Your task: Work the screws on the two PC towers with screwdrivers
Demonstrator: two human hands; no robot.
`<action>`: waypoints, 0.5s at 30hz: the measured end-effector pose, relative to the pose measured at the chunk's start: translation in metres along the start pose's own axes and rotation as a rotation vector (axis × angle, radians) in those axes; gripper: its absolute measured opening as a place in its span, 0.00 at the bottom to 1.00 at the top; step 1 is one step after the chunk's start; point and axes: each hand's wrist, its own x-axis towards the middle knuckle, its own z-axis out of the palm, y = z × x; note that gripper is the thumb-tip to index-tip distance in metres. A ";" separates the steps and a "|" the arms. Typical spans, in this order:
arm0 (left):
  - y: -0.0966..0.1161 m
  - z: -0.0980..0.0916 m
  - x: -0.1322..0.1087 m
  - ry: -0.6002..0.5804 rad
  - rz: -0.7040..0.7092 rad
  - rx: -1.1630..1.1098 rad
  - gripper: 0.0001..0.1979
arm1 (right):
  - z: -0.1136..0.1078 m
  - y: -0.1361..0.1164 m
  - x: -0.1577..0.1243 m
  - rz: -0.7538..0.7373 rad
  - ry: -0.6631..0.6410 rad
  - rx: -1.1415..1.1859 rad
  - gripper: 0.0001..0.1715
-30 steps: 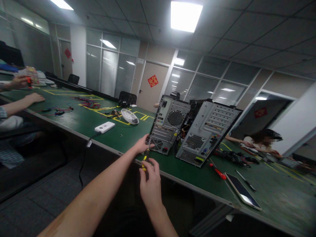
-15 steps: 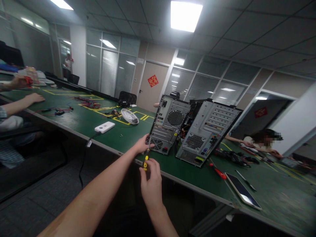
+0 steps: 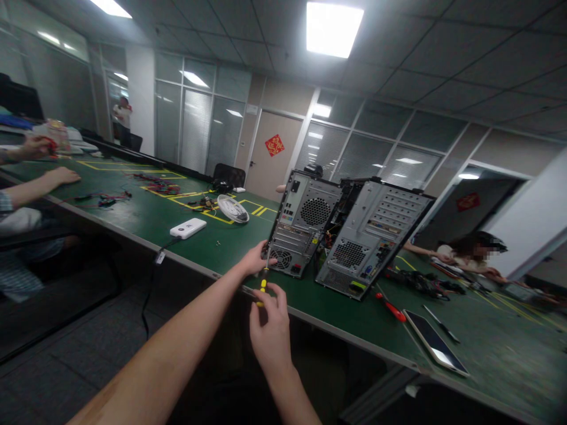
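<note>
My right hand has its fingers around the yellow-and-black handle of a screwdriver, whose thin shaft points up at the lower left edge of a computer case. With its thumb lying across the bottom of the back panel, my left hand grips that same edge, next to the shaft; its other fingers are mostly hidden. The case stands upright, showing ports, a round fan grille and a smaller fan. I cannot make out the screwdriver's tip against the case. A second computer case stands to the right.
A red-handled tool, a phone-like tablet and a slim pen-like tool lie on the right of the green table. Leftward are a white power bank, small screws and a white oval part. Other people sit at both sides.
My right hand's fingers have shifted on the screwdriver handle, closing further around it. My left hand and both cases stay put. A person in the far doorway has moved into fuller view.
</note>
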 end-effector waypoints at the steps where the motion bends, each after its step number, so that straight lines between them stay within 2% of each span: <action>1: 0.001 0.000 0.000 0.001 -0.004 0.003 0.44 | 0.000 0.000 0.000 -0.001 -0.003 -0.002 0.17; 15: 0.003 0.000 -0.001 0.000 -0.001 -0.032 0.43 | -0.001 0.000 0.001 0.018 0.013 0.017 0.15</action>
